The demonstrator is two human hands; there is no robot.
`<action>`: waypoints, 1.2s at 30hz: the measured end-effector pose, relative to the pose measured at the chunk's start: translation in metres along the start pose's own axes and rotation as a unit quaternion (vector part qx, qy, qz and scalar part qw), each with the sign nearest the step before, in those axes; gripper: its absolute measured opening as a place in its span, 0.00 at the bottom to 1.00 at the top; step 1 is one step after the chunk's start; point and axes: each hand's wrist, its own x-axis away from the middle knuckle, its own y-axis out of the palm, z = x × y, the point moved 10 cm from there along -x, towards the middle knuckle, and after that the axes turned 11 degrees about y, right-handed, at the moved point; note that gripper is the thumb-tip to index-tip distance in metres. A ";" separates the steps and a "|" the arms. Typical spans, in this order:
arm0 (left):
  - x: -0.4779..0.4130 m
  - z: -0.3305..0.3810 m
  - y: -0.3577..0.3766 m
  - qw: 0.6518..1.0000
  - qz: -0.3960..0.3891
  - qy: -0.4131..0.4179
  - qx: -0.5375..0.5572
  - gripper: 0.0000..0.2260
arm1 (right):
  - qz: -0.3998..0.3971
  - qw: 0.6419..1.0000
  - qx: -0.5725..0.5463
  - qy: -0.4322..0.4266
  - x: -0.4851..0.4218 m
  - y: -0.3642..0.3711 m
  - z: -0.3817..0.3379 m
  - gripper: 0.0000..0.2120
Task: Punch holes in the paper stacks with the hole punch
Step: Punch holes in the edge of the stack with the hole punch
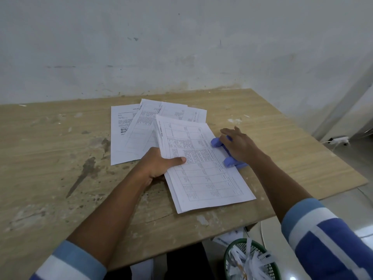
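1. The blue hole punch (228, 152) sits on the wooden table (60, 168), touching the right edge of the near paper stack (203, 164).
2. The right hand (240, 146) lies flat on the hole punch, fingers spread — pressing or merely resting, I cannot tell.
3. The left hand (161, 164), left of the hole punch, pinches the stack's left edge — thumb on top, fingers beneath.
4. More printed sheets (137, 128) lie fanned beyond the hole punch's left side, partly under the stack.
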 end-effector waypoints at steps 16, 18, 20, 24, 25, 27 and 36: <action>-0.002 0.001 0.004 1.000 -0.018 -0.010 0.014 0.20 | -0.032 0.997 -0.073 0.008 -0.009 0.016 0.022 0.25; -0.002 0.001 0.004 1.000 -0.020 -0.011 0.012 0.20 | -0.040 0.998 -0.053 0.010 -0.009 0.018 0.022 0.25; -0.002 0.002 0.004 1.000 -0.020 -0.009 0.006 0.20 | -0.051 0.998 -0.031 0.019 -0.009 0.020 0.022 0.27; -0.003 -0.001 0.002 1.000 -0.016 -0.015 0.001 0.20 | -0.058 0.996 -0.038 0.052 -0.009 0.021 0.023 0.33; -0.003 -0.001 0.002 1.000 -0.018 -0.016 0.000 0.20 | -0.058 0.996 -0.041 0.055 -0.008 0.021 0.023 0.32; -0.003 -0.001 0.003 1.000 -0.023 -0.017 -0.003 0.19 | -0.054 0.996 -0.051 0.053 -0.006 0.020 0.022 0.31; -0.001 -0.001 0.004 1.000 -0.025 -0.014 -0.007 0.21 | -0.051 0.998 -0.006 0.037 -0.016 0.024 0.027 0.26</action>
